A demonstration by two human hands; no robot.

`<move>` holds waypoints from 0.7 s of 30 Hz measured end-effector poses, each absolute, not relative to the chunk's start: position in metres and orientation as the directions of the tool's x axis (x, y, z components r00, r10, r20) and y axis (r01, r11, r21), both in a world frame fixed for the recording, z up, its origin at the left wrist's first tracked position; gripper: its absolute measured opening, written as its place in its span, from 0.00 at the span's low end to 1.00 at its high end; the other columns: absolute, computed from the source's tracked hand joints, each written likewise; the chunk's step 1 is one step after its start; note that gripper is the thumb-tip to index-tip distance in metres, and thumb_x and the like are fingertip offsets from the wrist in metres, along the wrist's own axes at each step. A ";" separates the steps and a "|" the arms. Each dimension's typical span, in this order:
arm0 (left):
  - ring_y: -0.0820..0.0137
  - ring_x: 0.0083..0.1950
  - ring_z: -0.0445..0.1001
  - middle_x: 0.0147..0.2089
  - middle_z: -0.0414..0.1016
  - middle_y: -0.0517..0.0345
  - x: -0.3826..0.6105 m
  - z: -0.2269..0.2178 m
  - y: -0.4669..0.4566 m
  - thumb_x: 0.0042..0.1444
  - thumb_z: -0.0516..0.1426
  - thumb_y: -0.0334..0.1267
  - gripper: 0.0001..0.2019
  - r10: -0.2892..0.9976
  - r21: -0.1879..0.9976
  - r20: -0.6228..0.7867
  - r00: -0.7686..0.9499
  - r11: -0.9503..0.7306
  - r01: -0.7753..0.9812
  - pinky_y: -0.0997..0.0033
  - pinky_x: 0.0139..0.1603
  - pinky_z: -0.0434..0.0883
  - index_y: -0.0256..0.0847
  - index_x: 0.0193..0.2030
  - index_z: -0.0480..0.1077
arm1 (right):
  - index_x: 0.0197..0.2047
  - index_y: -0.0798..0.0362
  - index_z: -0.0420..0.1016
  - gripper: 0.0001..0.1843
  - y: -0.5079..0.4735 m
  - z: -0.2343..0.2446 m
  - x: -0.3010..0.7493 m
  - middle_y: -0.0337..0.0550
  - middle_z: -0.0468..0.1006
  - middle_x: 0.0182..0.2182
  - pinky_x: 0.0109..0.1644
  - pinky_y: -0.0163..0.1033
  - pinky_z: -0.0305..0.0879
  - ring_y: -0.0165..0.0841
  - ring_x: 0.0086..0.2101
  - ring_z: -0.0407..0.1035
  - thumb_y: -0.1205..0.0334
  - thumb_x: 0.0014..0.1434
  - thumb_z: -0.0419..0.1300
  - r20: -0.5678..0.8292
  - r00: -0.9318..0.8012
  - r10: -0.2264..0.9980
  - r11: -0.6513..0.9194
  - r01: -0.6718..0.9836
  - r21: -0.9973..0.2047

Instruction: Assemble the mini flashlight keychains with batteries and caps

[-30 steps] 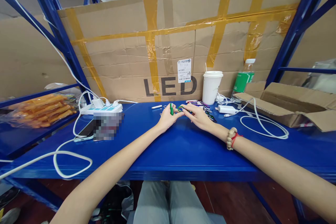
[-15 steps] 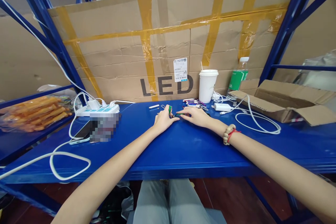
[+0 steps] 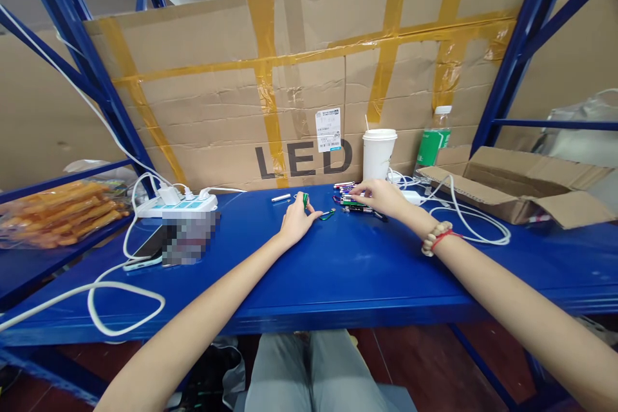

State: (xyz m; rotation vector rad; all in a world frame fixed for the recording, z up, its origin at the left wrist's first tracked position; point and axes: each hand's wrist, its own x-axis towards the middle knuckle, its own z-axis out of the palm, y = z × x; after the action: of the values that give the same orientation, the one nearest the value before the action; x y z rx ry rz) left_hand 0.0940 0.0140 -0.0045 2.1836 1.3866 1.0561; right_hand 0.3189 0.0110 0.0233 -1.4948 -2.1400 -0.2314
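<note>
My left hand (image 3: 295,221) rests on the blue shelf top (image 3: 338,270) with its fingers curled around a small green cylinder (image 3: 306,199) that stands upright. A green clip (image 3: 327,214) lies on the shelf just right of that hand, untouched. My right hand (image 3: 381,197) has reached over a cluster of small coloured pen-like items (image 3: 352,201) near the paper cup, its fingertips pinching at one of them. A bead bracelet with a red cord sits on my right wrist (image 3: 437,238).
A white paper cup (image 3: 379,153) and a green-labelled bottle (image 3: 433,139) stand at the back. A small silver stick (image 3: 280,197) lies behind my left hand. White cables (image 3: 476,222) and an open cardboard box (image 3: 521,192) are on the right; a power strip (image 3: 181,205), phone (image 3: 149,246) and cable loop on the left.
My right hand has left the green piece and moved right and back to the pile of small items. The green clip now lies free on the shelf. My left hand keeps the green cylinder.
</note>
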 end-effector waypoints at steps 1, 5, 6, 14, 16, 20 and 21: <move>0.73 0.26 0.70 0.30 0.72 0.64 0.094 -0.005 0.015 0.48 0.59 0.37 0.14 0.878 0.653 0.419 0.234 -0.470 0.594 0.74 0.28 0.62 0.43 0.32 0.53 | 0.36 0.48 0.78 0.10 0.011 0.021 0.318 0.38 0.79 0.34 0.28 0.33 0.57 0.32 0.31 0.71 0.57 0.55 0.57 0.484 -0.295 0.824 0.403 0.905 -0.134; 0.72 0.27 0.70 0.29 0.71 0.63 0.095 -0.005 0.015 0.52 0.55 0.40 0.11 0.878 0.697 0.454 0.149 -0.455 0.554 0.71 0.33 0.64 0.43 0.31 0.53 | 0.40 0.48 0.77 0.10 0.015 0.011 0.313 0.40 0.77 0.39 0.35 0.34 0.62 0.34 0.38 0.70 0.58 0.54 0.59 0.455 -0.461 0.762 0.524 0.851 -0.015; 0.71 0.28 0.71 0.29 0.70 0.62 0.095 -0.004 0.014 0.54 0.53 0.41 0.10 0.880 0.702 0.456 0.135 -0.448 0.554 0.70 0.34 0.64 0.43 0.31 0.54 | 0.40 0.48 0.77 0.11 0.017 0.009 0.313 0.41 0.77 0.39 0.37 0.34 0.63 0.35 0.40 0.69 0.59 0.54 0.59 0.451 -0.490 0.746 0.542 0.840 0.015; 0.73 0.24 0.69 0.30 0.72 0.62 0.097 -0.004 0.011 0.59 0.46 0.44 0.09 0.895 0.740 0.414 0.168 -0.438 0.510 0.71 0.32 0.65 0.43 0.31 0.54 | 0.42 0.48 0.77 0.11 0.028 -0.001 0.319 0.44 0.75 0.40 0.42 0.39 0.64 0.37 0.42 0.68 0.62 0.55 0.58 0.389 -0.574 0.721 0.608 0.793 0.042; 0.73 0.25 0.69 0.30 0.71 0.62 0.097 -0.005 0.011 0.59 0.46 0.44 0.09 0.896 0.744 0.412 0.168 -0.437 0.506 0.71 0.32 0.65 0.43 0.31 0.54 | 0.41 0.48 0.77 0.11 0.029 -0.001 0.319 0.44 0.75 0.39 0.43 0.39 0.64 0.36 0.41 0.68 0.62 0.55 0.58 0.403 -0.588 0.702 0.635 0.772 0.020; 0.73 0.25 0.69 0.30 0.71 0.63 0.097 -0.005 0.011 0.59 0.46 0.43 0.09 0.896 0.746 0.412 0.169 -0.437 0.503 0.71 0.32 0.65 0.43 0.31 0.54 | 0.40 0.49 0.77 0.10 0.026 0.000 0.315 0.44 0.75 0.38 0.43 0.38 0.64 0.36 0.41 0.69 0.63 0.55 0.57 0.421 -0.604 0.677 0.663 0.749 0.009; 0.73 0.25 0.69 0.30 0.71 0.63 0.097 -0.005 0.011 0.59 0.46 0.43 0.09 0.896 0.746 0.412 0.168 -0.437 0.502 0.71 0.32 0.65 0.43 0.31 0.54 | 0.39 0.50 0.78 0.09 0.025 0.001 0.313 0.44 0.76 0.38 0.43 0.38 0.64 0.35 0.40 0.69 0.63 0.55 0.57 0.419 -0.608 0.674 0.667 0.745 0.008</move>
State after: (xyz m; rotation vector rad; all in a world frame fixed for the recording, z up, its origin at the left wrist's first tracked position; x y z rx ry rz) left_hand 0.0967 0.0108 -0.0046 2.0095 1.3195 1.1888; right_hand 0.3134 0.0251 0.0011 -1.1145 -2.5014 -0.2547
